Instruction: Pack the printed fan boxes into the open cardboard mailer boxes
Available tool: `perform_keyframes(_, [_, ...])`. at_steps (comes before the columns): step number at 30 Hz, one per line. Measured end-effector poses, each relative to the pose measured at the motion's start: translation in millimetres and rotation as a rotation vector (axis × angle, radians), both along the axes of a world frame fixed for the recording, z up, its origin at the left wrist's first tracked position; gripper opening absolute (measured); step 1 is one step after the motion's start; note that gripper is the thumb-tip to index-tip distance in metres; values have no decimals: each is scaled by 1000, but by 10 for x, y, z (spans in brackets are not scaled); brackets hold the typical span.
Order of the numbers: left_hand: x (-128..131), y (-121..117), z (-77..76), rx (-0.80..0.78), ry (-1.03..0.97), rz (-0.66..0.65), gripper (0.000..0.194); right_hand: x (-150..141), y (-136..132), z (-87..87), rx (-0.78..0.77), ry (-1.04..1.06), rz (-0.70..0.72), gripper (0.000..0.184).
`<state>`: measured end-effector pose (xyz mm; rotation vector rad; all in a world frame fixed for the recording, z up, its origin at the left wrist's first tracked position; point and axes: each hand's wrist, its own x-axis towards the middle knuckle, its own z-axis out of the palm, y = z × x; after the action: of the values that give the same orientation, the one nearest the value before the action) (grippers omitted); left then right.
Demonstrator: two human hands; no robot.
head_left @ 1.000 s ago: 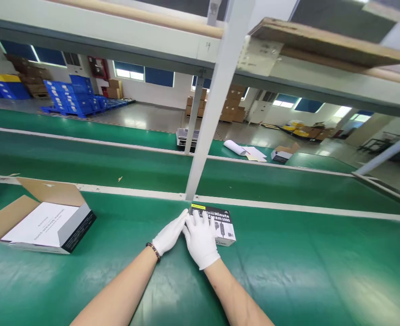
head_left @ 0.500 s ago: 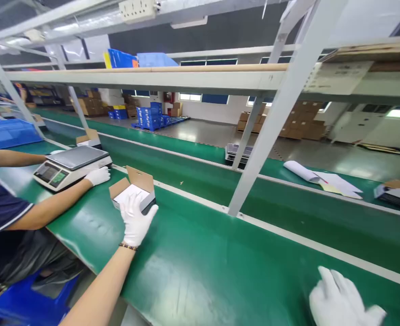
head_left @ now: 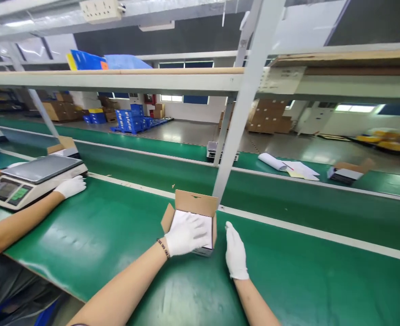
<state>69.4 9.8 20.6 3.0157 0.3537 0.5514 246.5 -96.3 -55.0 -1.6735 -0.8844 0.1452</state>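
Observation:
An open cardboard box [head_left: 196,203] with raised brown flaps stands on the green bench [head_left: 308,271] before me. White contents, like paper, show at its top. My left hand [head_left: 188,235], in a white glove with a beaded bracelet at the wrist, lies over the box's front and top with its fingers stretched out. Just right of the box, and apart from it, is my right hand [head_left: 235,253], also gloved. Its fingers point up and away from me, and nothing shows in it.
At left a co-worker's gloved hand [head_left: 71,186] rests beside a weighing scale [head_left: 39,174]. A slanted metal post [head_left: 237,104] rises behind the box. Across the belt lie paper sheets [head_left: 302,168] and another open box [head_left: 347,173]. A shelf beam [head_left: 152,80] runs overhead.
My left hand and the box have moved right along the bench, away from the scale. My right hand has come in from the right to the box's side. The view has turned right.

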Motion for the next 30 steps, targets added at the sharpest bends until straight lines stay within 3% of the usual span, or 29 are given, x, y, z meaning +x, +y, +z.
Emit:
perform_keyframes(3, [369, -108, 58, 55, 69, -81, 40, 59, -92, 18, 39, 106, -37, 64])
perform_keyframes(7, [538, -190, 58, 40, 80, -95, 39, 114, -209, 62, 36, 132, 11, 65])
perform_keyframes(12, [547, -175, 38, -118, 63, -62, 38, 23, -217, 159, -113, -84, 232, 58])
perform_keyframes(16, [592, -169, 5, -226, 42, 0, 36, -8, -184, 218, -221, -156, 230, 53])
perform_keyframes(19, [510, -195, -38, -180, -111, 134, 38, 24, -147, 262, -308, -197, 224, 47])
perform_keyframes(23, [198, -128, -148, -88, -416, 303, 36, 55, -112, 333, -353, -249, 214, 43])
perform_keyframes(25, [62, -36, -236, -216, -529, 489, 52, 53, -96, 371, -345, -254, 225, 43])
perform_keyframes(27, [2, 44, -317, -452, -563, 628, 73, 48, -70, 408, -354, -235, 233, 44])
perform_keyframes(30, [54, 58, -318, -662, -498, 604, 72, 48, -15, 447, -365, -215, 246, 45])
